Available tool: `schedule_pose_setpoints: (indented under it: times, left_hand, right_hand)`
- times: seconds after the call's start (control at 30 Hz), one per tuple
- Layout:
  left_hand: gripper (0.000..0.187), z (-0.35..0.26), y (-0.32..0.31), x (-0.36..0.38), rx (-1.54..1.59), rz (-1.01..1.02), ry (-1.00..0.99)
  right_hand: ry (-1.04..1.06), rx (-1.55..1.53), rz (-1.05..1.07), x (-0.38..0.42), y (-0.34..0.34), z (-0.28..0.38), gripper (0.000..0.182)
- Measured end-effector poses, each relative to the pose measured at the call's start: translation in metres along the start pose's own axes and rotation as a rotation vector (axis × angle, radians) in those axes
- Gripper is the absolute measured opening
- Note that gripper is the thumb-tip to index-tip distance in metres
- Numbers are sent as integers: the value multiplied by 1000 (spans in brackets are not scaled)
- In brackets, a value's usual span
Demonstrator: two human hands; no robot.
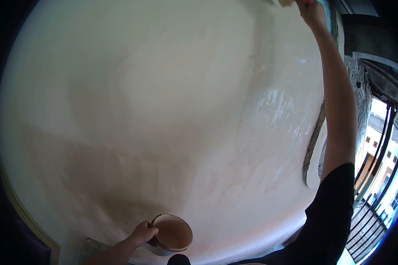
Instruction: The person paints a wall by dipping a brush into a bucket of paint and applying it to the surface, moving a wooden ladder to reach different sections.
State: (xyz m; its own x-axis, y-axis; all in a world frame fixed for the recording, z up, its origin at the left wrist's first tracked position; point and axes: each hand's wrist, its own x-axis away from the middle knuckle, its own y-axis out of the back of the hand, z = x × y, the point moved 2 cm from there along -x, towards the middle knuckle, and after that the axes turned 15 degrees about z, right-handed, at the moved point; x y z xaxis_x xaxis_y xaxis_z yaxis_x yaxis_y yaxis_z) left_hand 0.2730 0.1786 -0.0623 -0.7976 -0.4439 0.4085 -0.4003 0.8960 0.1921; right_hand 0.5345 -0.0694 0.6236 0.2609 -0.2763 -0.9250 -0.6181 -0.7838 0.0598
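Wall (185, 110) straight ahead, big and pale, with a darker patch low on the left and shiny streaks on the right. Left hand (142, 233) pinching the side of a pot (161, 251), with light brown stuff inside, low by the wall. Right hand (312, 14) up high by the wall, closed on a brush (285, 2), fingers partly cut off. Dark bars (376, 154) on the far right, with bright buildings outside.
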Motion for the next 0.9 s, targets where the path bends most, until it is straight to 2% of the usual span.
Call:
schedule_pose_setpoints:
  times: [0.03, 0.07, 0.13, 0.17, 0.23, 0.27, 0.3, 0.33, 0.37, 0.4, 0.43, 0.47, 0.5, 0.53, 0.73, 0.83, 0.9]
  left_hand:
    - [40, -1, 0, 0, -7, -4, 2]
    - [39, 1, 1, -1, -57, -23, -10]
    - [39, 11, 4, -9, -121, -41, -26]
    - [38, 18, 6, -17, -171, -60, -29]
    - [38, 15, 9, -18, -224, -73, -33]
    - [37, 5, 6, -10, -156, -31, -22]
    - [37, 1, 5, -5, -84, 9, -11]
    - [37, 7, 7, -11, -72, 13, -14]
    - [36, 15, 10, -20, -136, 6, -32]
    - [35, 20, 10, -24, -207, 1, -43]
    - [35, 17, 7, -21, -202, 7, -42]
    - [36, 10, 5, -14, -28, 23, -10]
    - [37, 9, 2, -8, 139, 38, 30]
    - [37, 7, -1, -6, 132, 36, 33]
    - [41, 27, 7, -25, -174, -50, -50]
    - [41, 18, 3, -16, -155, -35, -36]
    - [43, -2, -3, 6, -120, -47, -20]
  right_hand:
    - [85, -78, -92, -11, 5, 3, 23]
    - [-168, -327, -21, 0, 21, 39, 22]
    - [-118, -278, 102, -20, 10, 17, 22]
    - [-119, -271, 95, -19, 6, 10, 22]
    - [-184, -277, 174, 1, 0, 30, 21]
    - [-105, -263, 178, 8, -9, 31, 18]
    - [58, -110, 172, 3, -39, -2, 23]
    - [239, -182, 114, 27, -47, 7, 19]
    - [216, -278, 204, 50, -49, 19, 17]
    - [444, -265, 135, 73, -51, 26, 17]
    - [475, -250, 166, 98, -47, 42, 18]
    - [523, -242, 170, 121, -41, 56, 21]
    - [483, -229, 285, 145, -33, 73, 23]
    - [592, -225, 282, 165, -32, 83, 22]
    - [767, -237, 535, 255, -25, 122, 22]
    - [768, -293, 576, 267, -9, 136, 19]
    - [613, -409, 768, 265, -5, 139, 19]
